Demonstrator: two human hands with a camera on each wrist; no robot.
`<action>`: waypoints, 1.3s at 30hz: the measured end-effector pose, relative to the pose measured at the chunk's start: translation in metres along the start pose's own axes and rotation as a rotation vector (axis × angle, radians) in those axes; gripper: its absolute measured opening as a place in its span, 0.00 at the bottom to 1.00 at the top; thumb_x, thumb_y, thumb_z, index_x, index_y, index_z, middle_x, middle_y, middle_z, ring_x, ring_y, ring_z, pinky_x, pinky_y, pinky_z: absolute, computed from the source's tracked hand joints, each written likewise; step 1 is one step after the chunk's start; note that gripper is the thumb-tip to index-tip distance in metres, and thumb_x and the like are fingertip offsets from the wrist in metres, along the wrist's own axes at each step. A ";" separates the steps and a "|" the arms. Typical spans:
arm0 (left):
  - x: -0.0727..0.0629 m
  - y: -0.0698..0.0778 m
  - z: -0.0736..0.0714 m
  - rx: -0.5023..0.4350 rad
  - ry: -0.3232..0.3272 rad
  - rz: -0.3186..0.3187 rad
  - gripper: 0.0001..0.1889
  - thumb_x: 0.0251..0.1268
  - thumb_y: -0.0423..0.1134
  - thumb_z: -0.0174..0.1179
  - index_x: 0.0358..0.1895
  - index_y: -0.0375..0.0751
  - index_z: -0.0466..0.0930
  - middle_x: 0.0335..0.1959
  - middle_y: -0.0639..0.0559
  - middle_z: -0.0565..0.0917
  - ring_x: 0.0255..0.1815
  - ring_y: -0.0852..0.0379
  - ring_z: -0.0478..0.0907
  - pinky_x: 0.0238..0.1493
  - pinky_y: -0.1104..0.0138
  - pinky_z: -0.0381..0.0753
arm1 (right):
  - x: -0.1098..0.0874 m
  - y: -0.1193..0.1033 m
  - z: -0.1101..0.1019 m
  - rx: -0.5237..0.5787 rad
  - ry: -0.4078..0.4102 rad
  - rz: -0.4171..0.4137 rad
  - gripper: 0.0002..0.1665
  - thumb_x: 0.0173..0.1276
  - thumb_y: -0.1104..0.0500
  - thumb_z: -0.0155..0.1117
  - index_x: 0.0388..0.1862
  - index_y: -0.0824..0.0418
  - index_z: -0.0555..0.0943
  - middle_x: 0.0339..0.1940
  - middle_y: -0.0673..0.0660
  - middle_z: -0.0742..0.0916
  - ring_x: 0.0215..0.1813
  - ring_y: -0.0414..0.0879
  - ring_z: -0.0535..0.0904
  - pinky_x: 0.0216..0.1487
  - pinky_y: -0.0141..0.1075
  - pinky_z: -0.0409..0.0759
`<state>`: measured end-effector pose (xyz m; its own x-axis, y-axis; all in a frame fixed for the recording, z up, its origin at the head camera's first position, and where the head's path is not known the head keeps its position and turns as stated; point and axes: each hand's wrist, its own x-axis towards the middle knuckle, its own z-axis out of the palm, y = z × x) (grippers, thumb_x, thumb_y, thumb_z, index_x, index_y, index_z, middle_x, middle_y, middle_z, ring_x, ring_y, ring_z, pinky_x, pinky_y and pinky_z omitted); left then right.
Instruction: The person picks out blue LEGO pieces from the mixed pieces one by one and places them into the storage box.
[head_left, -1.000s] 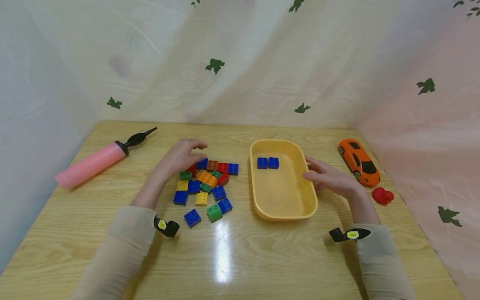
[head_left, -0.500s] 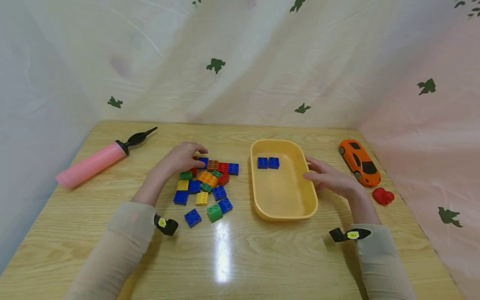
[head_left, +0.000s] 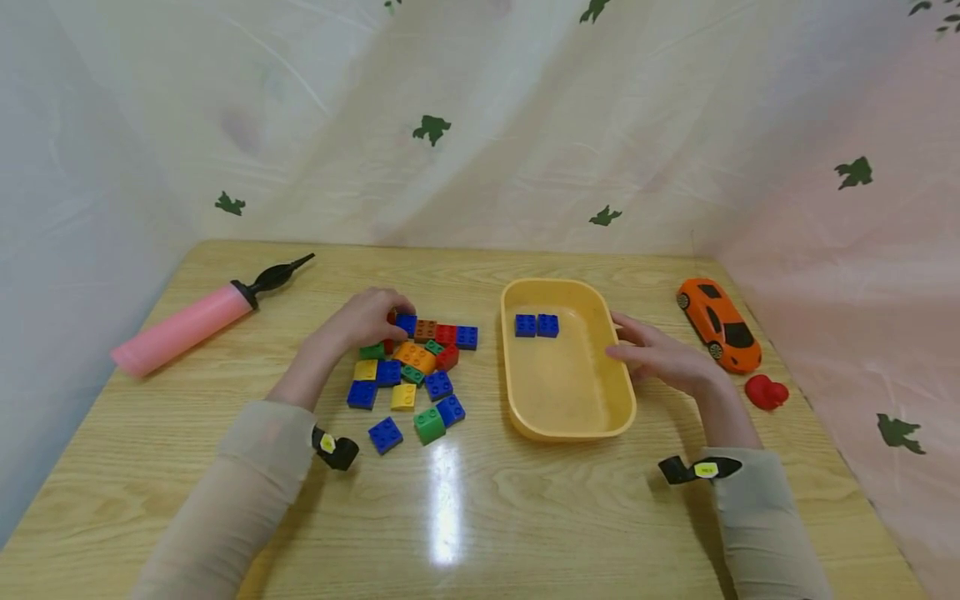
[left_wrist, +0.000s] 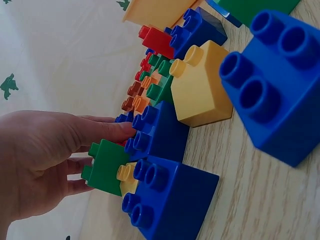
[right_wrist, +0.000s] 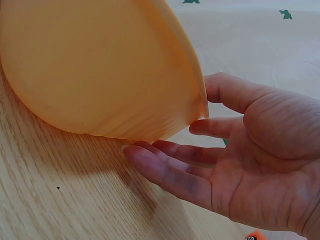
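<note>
In the head view my left hand [head_left: 362, 321] is at the back left of a cluster of toy building bricks. Its thumb and index finger pinch a blue brick [head_left: 406, 324] at the end of the back row. A red brick [head_left: 389, 344] beside it is partly hidden by the fingers. Closer to the left wrist camera stand a green brick [left_wrist: 106, 166] and several blue and yellow bricks. My right hand [head_left: 663, 360] holds the right side of a yellow plastic tub [head_left: 570, 379], thumb over the rim, other fingers outside near its underside. Two blue bricks [head_left: 536, 326] lie in the tub.
A pink balloon pump [head_left: 187, 329] with a black nozzle lies at the left. An orange toy car [head_left: 717, 325] and a small red object [head_left: 766, 392] lie right of the tub. Patterned cloth [head_left: 495, 125] hangs behind the wooden table [head_left: 525, 517].
My left hand has lowered slightly, and its thumb and index finger have closed in on the blue brick. The right hand and tub have stayed in place.
</note>
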<state>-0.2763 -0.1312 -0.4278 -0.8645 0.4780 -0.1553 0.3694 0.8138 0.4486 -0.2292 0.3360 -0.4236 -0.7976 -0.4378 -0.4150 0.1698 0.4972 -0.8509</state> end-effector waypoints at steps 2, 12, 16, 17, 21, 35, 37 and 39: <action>-0.001 0.001 -0.001 0.000 -0.001 -0.001 0.21 0.70 0.38 0.66 0.63 0.36 0.81 0.61 0.37 0.83 0.60 0.40 0.77 0.69 0.44 0.74 | 0.000 0.000 0.000 -0.003 -0.001 0.002 0.43 0.82 0.52 0.54 0.87 0.44 0.46 0.87 0.62 0.55 0.72 0.62 0.74 0.63 0.54 0.83; -0.004 0.005 -0.008 -0.002 0.019 0.013 0.21 0.71 0.37 0.66 0.63 0.35 0.81 0.63 0.36 0.83 0.62 0.38 0.79 0.67 0.45 0.77 | -0.001 -0.001 0.000 0.004 -0.009 -0.007 0.43 0.82 0.53 0.53 0.87 0.45 0.46 0.86 0.63 0.55 0.72 0.62 0.75 0.64 0.55 0.83; -0.005 0.010 -0.013 -0.008 0.024 0.009 0.20 0.71 0.38 0.65 0.64 0.35 0.81 0.62 0.36 0.83 0.62 0.38 0.79 0.67 0.45 0.78 | 0.000 -0.001 0.000 0.006 -0.008 -0.004 0.43 0.82 0.52 0.54 0.87 0.45 0.45 0.86 0.63 0.55 0.72 0.62 0.75 0.64 0.55 0.83; -0.006 0.011 -0.015 -0.006 0.025 0.011 0.20 0.72 0.38 0.65 0.64 0.36 0.81 0.62 0.37 0.83 0.62 0.39 0.79 0.67 0.45 0.78 | 0.000 -0.001 0.000 0.006 -0.007 -0.003 0.43 0.82 0.52 0.54 0.87 0.45 0.46 0.86 0.63 0.55 0.72 0.62 0.75 0.64 0.55 0.83; -0.007 0.016 -0.019 0.005 0.042 0.031 0.21 0.72 0.38 0.64 0.64 0.36 0.80 0.61 0.38 0.83 0.62 0.40 0.78 0.68 0.46 0.77 | 0.000 -0.001 0.000 0.002 -0.005 0.001 0.44 0.82 0.52 0.54 0.87 0.45 0.45 0.86 0.63 0.55 0.72 0.62 0.75 0.64 0.55 0.83; 0.002 0.047 -0.026 0.031 0.113 0.093 0.23 0.73 0.44 0.65 0.66 0.39 0.80 0.61 0.41 0.83 0.63 0.40 0.79 0.69 0.48 0.77 | -0.001 0.000 -0.001 -0.001 0.000 0.009 0.43 0.82 0.51 0.54 0.87 0.44 0.45 0.87 0.63 0.55 0.74 0.63 0.72 0.65 0.54 0.82; 0.005 0.053 -0.026 0.028 0.119 0.100 0.23 0.73 0.46 0.65 0.65 0.40 0.80 0.61 0.42 0.83 0.63 0.41 0.79 0.68 0.49 0.77 | -0.001 0.000 -0.001 -0.003 0.001 0.010 0.44 0.82 0.51 0.54 0.87 0.44 0.45 0.87 0.63 0.54 0.75 0.64 0.72 0.66 0.55 0.81; 0.008 0.058 -0.025 0.025 0.123 0.105 0.23 0.72 0.47 0.65 0.65 0.41 0.81 0.61 0.43 0.83 0.63 0.42 0.79 0.68 0.50 0.78 | 0.000 0.001 -0.001 -0.005 0.001 0.009 0.44 0.82 0.51 0.54 0.87 0.44 0.45 0.87 0.62 0.55 0.75 0.64 0.72 0.66 0.55 0.81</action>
<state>-0.2701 -0.0886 -0.3809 -0.8553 0.5181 0.0014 0.4672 0.7701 0.4343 -0.2294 0.3369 -0.4238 -0.7965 -0.4325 -0.4225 0.1745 0.5046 -0.8455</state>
